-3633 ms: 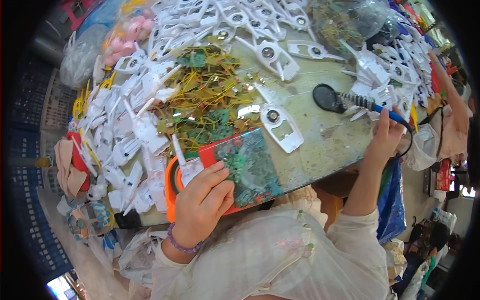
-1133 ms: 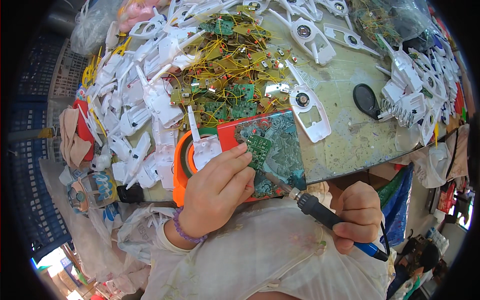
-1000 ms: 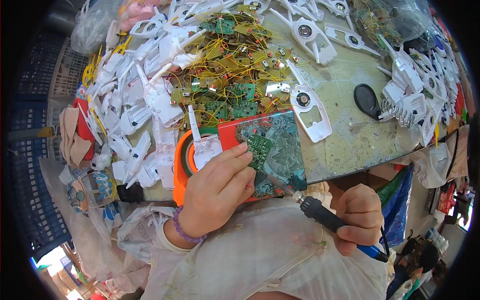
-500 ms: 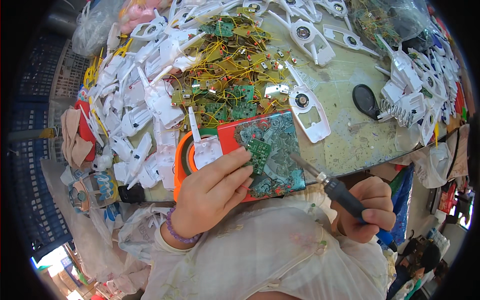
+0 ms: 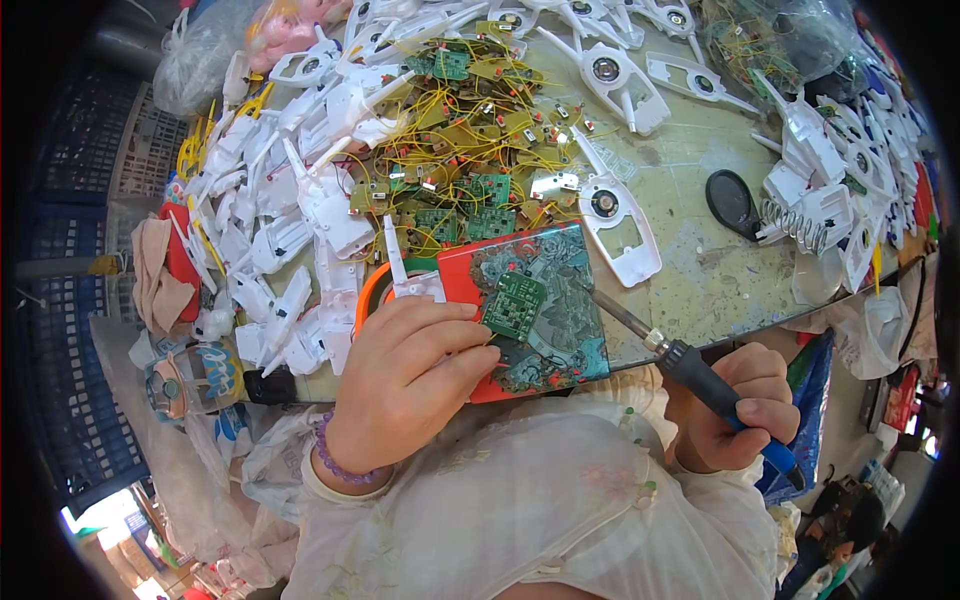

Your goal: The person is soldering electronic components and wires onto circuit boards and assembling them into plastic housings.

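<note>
In my right hand (image 5: 738, 405) is a soldering iron (image 5: 690, 370) with a dark handle and blue end. Its metal tip points up-left over the right part of a flat work pad (image 5: 570, 340), patterned grey-green with a red left side. On the pad lies a green circuit board (image 5: 515, 306), apart from the iron's tip. My left hand (image 5: 410, 375) is beside the board's left edge, fingers bent and close together, the thumb hidden. A thin red bit shows by its fingertips; what they pinch I cannot make out.
Beyond the pad is a heap of circuit boards (image 5: 480, 130) with yellow wires. White plastic housings (image 5: 320, 200) pile up at left, more (image 5: 815, 190) at right. An orange ring (image 5: 372, 290) sits partly under my left hand. A black round lidlike piece (image 5: 732, 205) lies at right.
My left hand has drawn back slightly to the left, so more of the green board shows. The soldering iron and my right hand have shifted a little to the right.
</note>
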`<state>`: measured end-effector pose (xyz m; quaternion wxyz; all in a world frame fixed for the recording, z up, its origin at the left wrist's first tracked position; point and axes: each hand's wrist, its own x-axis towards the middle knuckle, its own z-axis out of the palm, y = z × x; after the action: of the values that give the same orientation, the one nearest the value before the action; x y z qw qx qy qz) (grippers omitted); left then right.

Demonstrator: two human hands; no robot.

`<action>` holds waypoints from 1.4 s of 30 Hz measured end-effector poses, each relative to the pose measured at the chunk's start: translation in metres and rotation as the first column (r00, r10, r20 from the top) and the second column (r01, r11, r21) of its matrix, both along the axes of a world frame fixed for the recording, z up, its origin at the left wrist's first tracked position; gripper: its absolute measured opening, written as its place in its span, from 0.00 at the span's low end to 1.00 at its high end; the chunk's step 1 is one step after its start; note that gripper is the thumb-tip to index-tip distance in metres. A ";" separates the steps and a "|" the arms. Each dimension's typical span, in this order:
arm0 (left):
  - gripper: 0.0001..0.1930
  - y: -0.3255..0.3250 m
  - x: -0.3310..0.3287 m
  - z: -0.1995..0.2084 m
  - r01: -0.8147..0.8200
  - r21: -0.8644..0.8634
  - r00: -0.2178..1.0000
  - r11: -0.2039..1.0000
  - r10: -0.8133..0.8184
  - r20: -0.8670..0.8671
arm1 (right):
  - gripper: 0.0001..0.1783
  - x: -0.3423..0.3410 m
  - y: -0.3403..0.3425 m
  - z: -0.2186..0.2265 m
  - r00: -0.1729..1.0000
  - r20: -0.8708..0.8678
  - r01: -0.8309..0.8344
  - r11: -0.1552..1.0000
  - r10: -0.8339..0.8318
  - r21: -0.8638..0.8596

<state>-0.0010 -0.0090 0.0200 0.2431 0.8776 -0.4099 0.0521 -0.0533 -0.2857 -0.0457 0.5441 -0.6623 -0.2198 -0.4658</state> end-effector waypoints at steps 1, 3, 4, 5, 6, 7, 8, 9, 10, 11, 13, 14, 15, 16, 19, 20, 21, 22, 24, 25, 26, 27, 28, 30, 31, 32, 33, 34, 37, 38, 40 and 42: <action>0.14 -0.001 0.000 -0.003 0.008 -0.044 0.999 0.999 -0.010 -0.045 | 0.16 0.000 0.000 0.000 1.000 -0.003 -0.007 1.000 0.007 -0.004; 0.13 -0.004 0.000 -0.007 0.013 -0.086 0.996 0.996 -0.021 -0.088 | 0.16 0.000 0.001 0.000 1.000 -0.004 -0.015 1.000 0.015 -0.007; 0.12 -0.007 0.000 -0.009 -0.019 -0.120 0.996 0.993 0.008 -0.091 | 0.16 0.000 0.001 0.000 1.000 -0.016 -0.018 1.000 0.018 -0.012; 0.11 -0.010 0.000 -0.011 -0.051 -0.153 0.995 0.987 0.037 -0.095 | 0.16 0.000 0.002 0.000 0.999 -0.028 -0.022 1.000 0.021 -0.017; 0.11 -0.013 -0.001 -0.012 -0.051 -0.154 0.995 0.987 0.037 -0.095 | 0.16 0.000 0.003 -0.001 0.999 -0.027 -0.022 1.000 0.022 -0.018; 0.10 -0.016 -0.001 -0.013 -0.068 -0.163 0.993 0.984 0.051 -0.106 | 0.17 0.000 0.004 -0.002 0.999 -0.026 -0.023 1.000 0.023 0.003; 0.10 -0.017 -0.002 -0.014 -0.085 -0.171 0.991 0.982 0.065 -0.117 | 0.17 0.000 0.006 -0.002 0.999 -0.025 -0.024 0.999 0.025 0.024; 0.10 -0.018 -0.002 -0.015 -0.086 -0.172 0.991 0.981 0.067 -0.117 | 0.17 0.001 0.007 -0.002 0.999 -0.025 -0.026 0.999 0.026 0.024; 0.10 -0.019 -0.003 -0.016 -0.106 -0.180 0.991 0.978 0.089 -0.104 | 0.17 0.003 0.009 -0.002 1.000 -0.021 -0.011 0.999 0.012 0.041; 0.10 -0.019 -0.005 -0.017 -0.127 -0.189 0.990 0.974 0.112 -0.091 | 0.17 0.005 0.010 -0.001 1.000 -0.018 0.002 0.998 -0.001 0.059; 0.10 -0.019 -0.005 -0.021 -0.152 -0.213 0.988 0.965 0.140 -0.071 | 0.17 0.008 0.012 0.000 0.998 -0.069 -0.010 0.999 0.012 0.039; 0.10 -0.019 -0.006 -0.024 -0.175 -0.236 0.984 0.956 0.167 -0.053 | 0.17 0.009 0.013 0.000 0.992 -0.121 -0.021 1.000 0.023 0.021; 0.10 -0.020 -0.007 -0.026 -0.178 -0.237 0.984 0.955 0.170 -0.052 | 0.17 0.009 0.014 0.000 0.992 -0.120 -0.024 1.000 0.026 0.020; 0.10 -0.021 -0.008 -0.028 -0.193 -0.260 0.981 0.946 0.187 -0.045 | 0.17 0.008 0.015 0.000 0.991 -0.128 -0.038 0.999 0.041 0.026; 0.10 -0.022 -0.010 -0.029 -0.225 -0.284 0.974 0.932 0.223 -0.041 | 0.17 0.008 0.017 -0.001 0.987 -0.145 -0.065 0.997 0.068 0.029; 0.10 -0.022 -0.010 -0.029 -0.238 -0.287 0.971 0.928 0.237 -0.040 | 0.17 0.008 0.017 -0.001 0.986 -0.151 -0.073 0.997 0.076 0.026; 0.10 -0.022 -0.010 -0.028 -0.241 -0.287 0.970 0.927 0.239 -0.043 | 0.17 0.008 0.017 0.000 0.985 -0.153 -0.075 0.997 0.078 0.025; 0.10 -0.022 -0.010 -0.026 -0.243 -0.271 0.970 0.931 0.240 -0.044 | 0.17 0.008 0.018 0.000 0.984 -0.157 -0.080 0.996 0.083 0.026; 0.09 -0.023 -0.008 -0.023 -0.245 -0.256 0.969 0.935 0.242 -0.045 | 0.17 0.007 0.017 0.000 0.983 -0.160 -0.085 0.996 0.088 0.027; 0.09 -0.023 -0.007 -0.022 -0.241 -0.249 0.970 0.938 0.241 -0.031 | 0.17 0.006 0.017 0.000 0.983 -0.162 -0.080 0.996 0.084 0.033; 0.09 -0.023 -0.006 -0.021 -0.238 -0.241 0.970 0.941 0.241 -0.017 | 0.17 0.006 0.016 -0.001 0.983 -0.163 -0.076 0.996 0.081 0.039; 0.09 -0.022 -0.007 -0.019 -0.239 -0.240 0.970 0.941 0.242 -0.017 | 0.17 0.006 0.016 -0.002 0.983 -0.163 -0.077 0.996 0.083 0.040; 0.09 -0.022 -0.008 -0.017 -0.249 -0.233 0.968 0.940 0.248 -0.032 | 0.16 0.007 0.015 -0.003 0.987 -0.140 -0.076 0.996 0.083 0.056; 0.09 -0.021 -0.009 -0.015 -0.259 -0.224 0.966 0.939 0.255 -0.048 | 0.15 0.006 0.014 -0.004 0.990 -0.117 -0.075 0.994 0.084 0.074; 0.09 -0.020 -0.010 -0.013 -0.266 -0.210 0.964 0.941 0.260 -0.055 | 0.15 0.004 0.013 -0.004 0.988 -0.129 -0.081 0.994 0.090 0.073; 0.09 -0.019 -0.011 -0.013 -0.273 -0.195 0.962 0.942 0.266 -0.061 | 0.16 0.003 0.013 -0.004 0.985 -0.141 -0.086 0.994 0.096 0.073; 0.09 -0.017 -0.012 -0.012 -0.276 -0.192 0.961 0.942 0.269 -0.062 | 0.16 0.001 0.013 -0.003 0.985 -0.143 -0.089 0.993 0.099 0.076; 0.09 -0.015 -0.013 -0.012 -0.285 -0.184 0.958 0.941 0.280 -0.056 | 0.16 -0.001 0.013 -0.001 0.976 -0.181 -0.117 0.992 0.123 0.048; 0.09 -0.010 -0.015 -0.010 -0.306 -0.157 0.952 0.939 0.298 -0.074 | 0.16 -0.005 0.013 0.000 0.958 -0.224 -0.181 0.983 0.181 0.024; 0.09 -0.009 -0.015 -0.010 -0.315 -0.139 0.948 0.939 0.303 -0.097 | 0.16 -0.005 0.013 -0.001 0.950 -0.226 -0.214 0.976 0.214 0.026; 0.09 -0.006 -0.017 -0.010 -0.324 -0.123 0.943 0.938 0.310 -0.118 | 0.17 -0.005 0.014 -0.002 0.945 -0.215 -0.244 0.969 0.246 0.037; 0.09 -0.005 -0.018 -0.010 -0.330 -0.109 0.939 0.938 0.314 -0.140 | 0.17 -0.004 0.015 -0.005 0.939 -0.205 -0.272 0.961 0.275 0.046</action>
<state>-0.0189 -0.0142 0.0102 0.3123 0.9166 -0.2410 0.0650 -0.0569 -0.2702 -0.0504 0.6293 -0.6661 -0.2470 -0.3152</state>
